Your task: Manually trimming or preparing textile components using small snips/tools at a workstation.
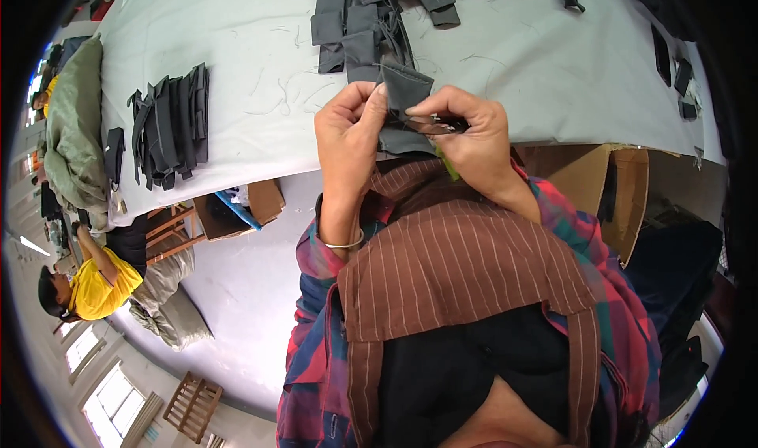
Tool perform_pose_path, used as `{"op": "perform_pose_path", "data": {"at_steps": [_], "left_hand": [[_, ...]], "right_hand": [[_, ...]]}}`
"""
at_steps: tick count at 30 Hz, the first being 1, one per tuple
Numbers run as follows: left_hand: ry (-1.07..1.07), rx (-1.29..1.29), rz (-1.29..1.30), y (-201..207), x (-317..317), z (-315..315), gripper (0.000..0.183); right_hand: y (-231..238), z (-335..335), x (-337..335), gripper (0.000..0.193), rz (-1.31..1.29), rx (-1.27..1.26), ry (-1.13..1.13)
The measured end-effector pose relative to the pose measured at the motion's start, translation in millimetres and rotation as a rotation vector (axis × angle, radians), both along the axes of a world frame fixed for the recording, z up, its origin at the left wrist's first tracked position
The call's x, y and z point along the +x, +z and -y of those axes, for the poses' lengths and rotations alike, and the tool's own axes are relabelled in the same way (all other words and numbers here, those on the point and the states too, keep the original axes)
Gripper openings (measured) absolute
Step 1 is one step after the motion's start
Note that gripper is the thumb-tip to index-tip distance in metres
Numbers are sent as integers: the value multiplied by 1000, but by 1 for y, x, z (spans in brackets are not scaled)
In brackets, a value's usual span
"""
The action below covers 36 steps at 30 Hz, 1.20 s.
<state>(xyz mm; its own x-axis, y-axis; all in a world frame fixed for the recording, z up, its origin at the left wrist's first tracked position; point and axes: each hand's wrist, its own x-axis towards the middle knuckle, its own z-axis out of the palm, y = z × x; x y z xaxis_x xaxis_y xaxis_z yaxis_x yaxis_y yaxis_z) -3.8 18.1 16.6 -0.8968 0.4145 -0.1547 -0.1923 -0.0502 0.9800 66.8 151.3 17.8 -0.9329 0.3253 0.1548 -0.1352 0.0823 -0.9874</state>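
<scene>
My left hand (pixel 351 120) pinches a small dark grey fabric piece (pixel 407 87) between thumb and fingers, just over the table's near edge. Stitching runs along the piece's upper edge. In my right hand (pixel 478 132) is a pair of thread snips (pixel 434 124), gripped with the fingers closed round them. Their blades point left and touch or nearly touch the fabric; which of the two I cannot tell. A green strip (pixel 448 166) hangs below the right hand. Beyond my hands lies a pile of similar grey fabric pieces (pixel 362 22).
A row of stacked dark fabric pieces (pixel 170 124) lies on the pale table cover (pixel 260 93) at left. Loose threads are scattered about. Cardboard boxes (pixel 632 195) stand under the table. A person in a yellow shirt (pixel 103 286) works at far left, near a wooden pallet (pixel 192 406).
</scene>
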Motion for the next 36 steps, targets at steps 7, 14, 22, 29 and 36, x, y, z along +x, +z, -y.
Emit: {"op": "perform_pose_path", "data": {"at_steps": [7, 14, 22, 29, 36], "left_hand": [[42, 65, 146, 18, 7, 0, 20], [53, 77, 202, 11, 7, -3, 15], [0, -20, 157, 11, 8, 4, 13], [95, 62, 193, 21, 9, 17, 11], [120, 88, 175, 22, 8, 22, 10]], "right_hand": [[-2, -6, -13, 15, -17, 16, 36], [3, -18, -7, 12, 77, 23, 106], [19, -37, -15, 27, -149, 703, 40], [15, -41, -7, 26, -165, 781, 138], [11, -39, 4, 13, 28, 309, 62]]}}
